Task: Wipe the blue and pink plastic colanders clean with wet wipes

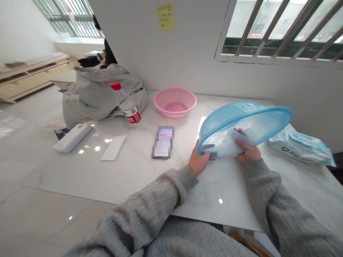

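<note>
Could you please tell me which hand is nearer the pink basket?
Left: the left hand is in front and to the right of the pink basket; the right hand is farther right.

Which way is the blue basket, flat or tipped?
Tipped: the blue basket is tilted, its opening facing us and its ribbed outside showing on top. The left hand grips its edge.
</note>
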Tool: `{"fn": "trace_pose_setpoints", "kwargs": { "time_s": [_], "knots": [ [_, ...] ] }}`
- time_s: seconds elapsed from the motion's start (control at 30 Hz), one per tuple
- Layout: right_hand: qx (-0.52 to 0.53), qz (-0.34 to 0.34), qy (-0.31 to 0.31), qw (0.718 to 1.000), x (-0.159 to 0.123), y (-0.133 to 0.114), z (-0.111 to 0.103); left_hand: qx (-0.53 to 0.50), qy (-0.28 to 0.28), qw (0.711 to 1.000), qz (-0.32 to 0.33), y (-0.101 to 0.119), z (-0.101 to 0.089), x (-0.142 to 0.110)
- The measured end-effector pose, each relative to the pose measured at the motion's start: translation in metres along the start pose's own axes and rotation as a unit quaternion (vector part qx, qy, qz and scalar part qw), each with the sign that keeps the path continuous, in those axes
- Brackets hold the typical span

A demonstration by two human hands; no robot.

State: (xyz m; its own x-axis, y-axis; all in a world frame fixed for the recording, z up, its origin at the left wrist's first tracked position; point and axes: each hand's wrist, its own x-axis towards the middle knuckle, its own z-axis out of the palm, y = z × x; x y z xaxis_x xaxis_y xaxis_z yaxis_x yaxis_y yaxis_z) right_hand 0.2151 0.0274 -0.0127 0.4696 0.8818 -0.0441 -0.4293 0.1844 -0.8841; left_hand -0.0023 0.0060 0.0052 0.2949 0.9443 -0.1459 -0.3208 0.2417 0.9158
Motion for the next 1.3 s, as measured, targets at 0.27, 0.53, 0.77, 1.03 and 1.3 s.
{"fn": "trace_pose_setpoints", "kwargs": {
  "time_s": [0.27,0.53,0.77,1.03,1.3],
  "knots": [
    [-0.006,0.005,-0.017,1.000,-0.004,0.000,0.004,-0.015,0.003,1.000,-0.021,0.002,0.003,0.001],
    [-0.029,-0.001,-0.034,0.999,0.001,-0.003,-0.003,-0.012,-0.014,0.999,-0.031,0.005,0.005,-0.002],
    [-0.032,0.013,-0.021,0.999,0.002,-0.004,-0.005,-0.006,-0.018,0.999,-0.034,0.003,0.005,-0.001],
    [-0.036,0.009,-0.012,0.999,0.005,-0.007,-0.006,-0.002,-0.035,0.999,-0.019,-0.003,0.002,0.000],
    [-0.044,-0.009,-0.001,0.999,0.006,-0.010,-0.006,0.000,-0.049,0.999,-0.022,-0.006,0.000,-0.001]
  ]
}}
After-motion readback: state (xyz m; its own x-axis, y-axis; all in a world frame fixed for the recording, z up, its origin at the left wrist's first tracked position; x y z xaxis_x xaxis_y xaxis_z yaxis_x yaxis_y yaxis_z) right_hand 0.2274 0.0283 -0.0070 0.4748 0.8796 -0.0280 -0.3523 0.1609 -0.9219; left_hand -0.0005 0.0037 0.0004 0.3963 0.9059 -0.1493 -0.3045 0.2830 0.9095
